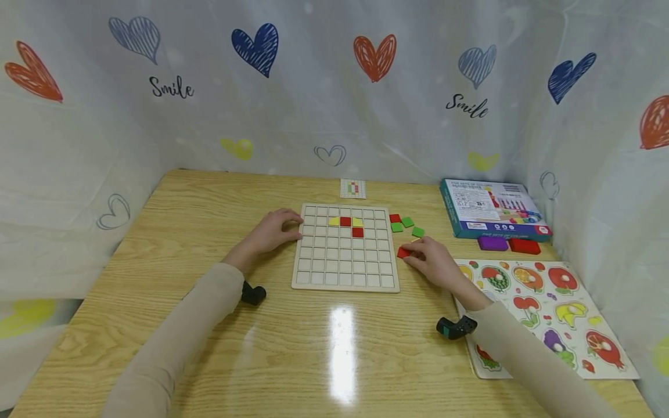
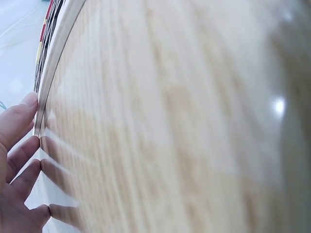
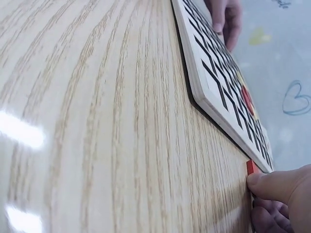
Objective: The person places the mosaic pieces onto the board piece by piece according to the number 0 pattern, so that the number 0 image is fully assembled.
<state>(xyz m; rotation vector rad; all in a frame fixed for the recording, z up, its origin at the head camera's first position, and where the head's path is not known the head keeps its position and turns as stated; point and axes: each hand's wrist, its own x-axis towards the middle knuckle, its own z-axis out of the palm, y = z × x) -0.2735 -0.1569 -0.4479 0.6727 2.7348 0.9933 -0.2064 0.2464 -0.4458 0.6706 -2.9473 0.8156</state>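
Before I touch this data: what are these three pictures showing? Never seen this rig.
No robot here: a person works bare-handed. The wide picture comes from a head-worn camera; the other two from one on each wrist. On the wooden table lie a grid board holding red and yellow pieces, loose green tiles, and, at the right, a fruit puzzle and a box. The left hand touches the grid board's left edge; the right hand pinches a red tile beside it.

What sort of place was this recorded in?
Probably an indoor play or activity corner, though the wider room is hidden: a wood-grain table, pale hangings printed with hearts and "Smile", and a fruit puzzle board to the right of a gridded board.
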